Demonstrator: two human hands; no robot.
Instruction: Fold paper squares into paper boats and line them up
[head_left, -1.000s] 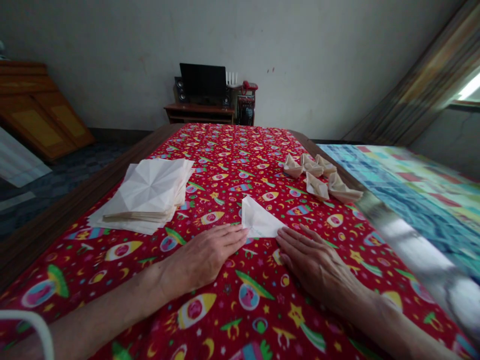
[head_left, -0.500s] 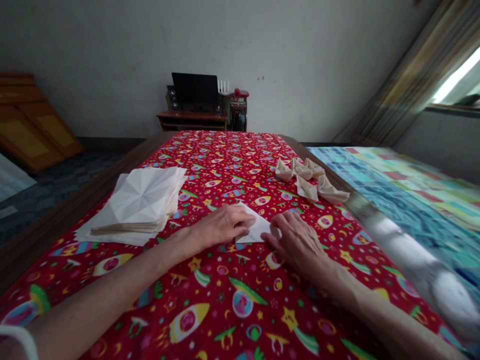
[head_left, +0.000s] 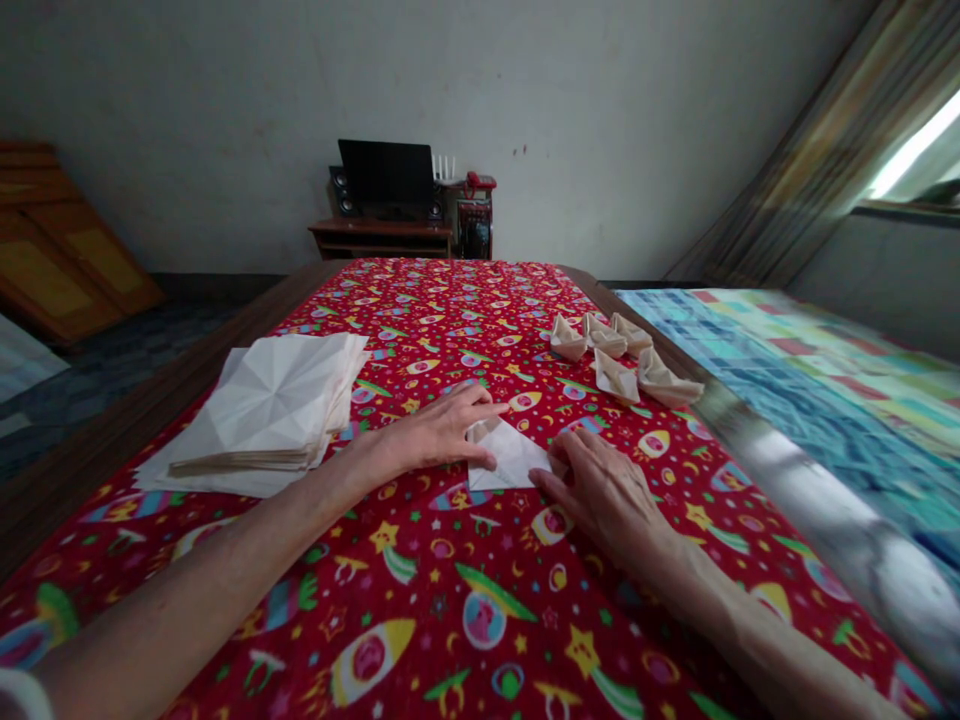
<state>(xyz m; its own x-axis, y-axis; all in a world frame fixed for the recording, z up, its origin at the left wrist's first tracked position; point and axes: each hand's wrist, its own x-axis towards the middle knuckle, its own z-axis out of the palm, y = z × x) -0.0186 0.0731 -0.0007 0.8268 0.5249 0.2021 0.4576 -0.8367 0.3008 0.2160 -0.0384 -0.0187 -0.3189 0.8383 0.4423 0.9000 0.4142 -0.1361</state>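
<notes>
A white folded paper [head_left: 512, 462], triangular, lies on the red patterned tablecloth [head_left: 480, 590] in the middle of the table. My left hand [head_left: 439, 433] reaches in from the left. Its thumb and fingers pinch a small raised flap at the paper's left corner. My right hand [head_left: 602, 487] lies low on the cloth at the paper's right side, fingers stretched out, with the fingertips touching the paper's right corner.
A stack of creased white sheets [head_left: 266, 408] sits to the left. Several folded paper boats [head_left: 622, 352] lie at the right rear. The table's wooden edge [head_left: 142, 415] runs along the left. A bed with a colourful cover [head_left: 810, 380] adjoins on the right. A desk with a monitor [head_left: 386, 180] stands at the far wall.
Both hands moved forward onto the paper. The paper went from a standing flap to lying folded, and my left hand now pinches its left corner.
</notes>
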